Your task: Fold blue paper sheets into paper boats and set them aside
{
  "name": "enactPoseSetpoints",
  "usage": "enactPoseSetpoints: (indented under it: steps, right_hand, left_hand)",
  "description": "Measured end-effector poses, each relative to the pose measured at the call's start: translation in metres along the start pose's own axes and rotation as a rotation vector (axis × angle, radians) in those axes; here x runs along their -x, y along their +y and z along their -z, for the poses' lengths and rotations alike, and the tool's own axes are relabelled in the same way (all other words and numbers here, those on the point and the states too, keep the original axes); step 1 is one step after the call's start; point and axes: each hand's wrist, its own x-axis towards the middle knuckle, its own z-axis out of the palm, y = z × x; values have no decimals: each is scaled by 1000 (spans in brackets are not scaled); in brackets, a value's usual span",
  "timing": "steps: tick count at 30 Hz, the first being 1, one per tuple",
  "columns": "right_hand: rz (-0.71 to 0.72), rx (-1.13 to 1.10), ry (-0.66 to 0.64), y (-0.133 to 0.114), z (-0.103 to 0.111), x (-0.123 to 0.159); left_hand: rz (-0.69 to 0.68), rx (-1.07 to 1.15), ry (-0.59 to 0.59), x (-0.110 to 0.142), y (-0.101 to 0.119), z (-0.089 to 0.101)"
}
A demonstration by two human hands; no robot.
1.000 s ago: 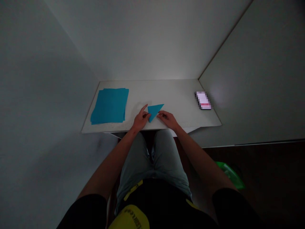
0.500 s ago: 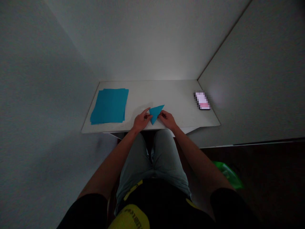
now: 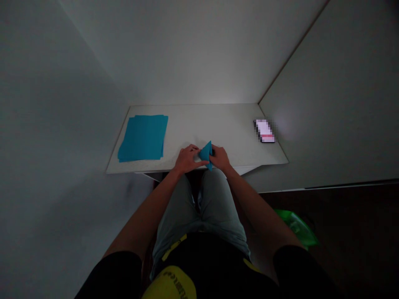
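Note:
A small folded piece of blue paper point(image 3: 205, 153), roughly triangular with pointed ends, is held between my hands just above the front edge of the white table. My left hand point(image 3: 187, 159) grips its left side, the thumb stretched along the lower part and the fingers behind the left corner. On the other side my right hand point(image 3: 220, 158) pinches the right edge, its fingertips partly hidden by the paper. One point of the paper sticks up and another points down toward my lap.
A stack of blue paper sheets point(image 3: 143, 138) lies on the left of the white table point(image 3: 218, 120). A phone with a blurred screen point(image 3: 264, 131) rests at the right end. Walls border the table's back and right. Something green point(image 3: 294, 226) is on the floor at lower right.
The folded paper has turned so its upper point now stands nearly straight up instead of slanting right. My left thumb has moved across its lower part, and both hands have shifted slightly.

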Motion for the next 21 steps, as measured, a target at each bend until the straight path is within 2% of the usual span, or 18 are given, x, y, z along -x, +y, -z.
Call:
enactPoseSetpoints:
  steps: [5,11,16,21]
  right_hand:
    - [3,62,14,-3,-2,0]
    - [50,4,35,-3,-1,1]
    - [34,-246,61,3,-1,3]
    - [55,-546,82,14,0,4]
  left_hand:
    - [-6,-57,-48,2,5,1]
    - [28,-22,-52,0,12,2]
    - [114,199,-2,-3,8,4]
    - [167,459,115,-4,-1,0]
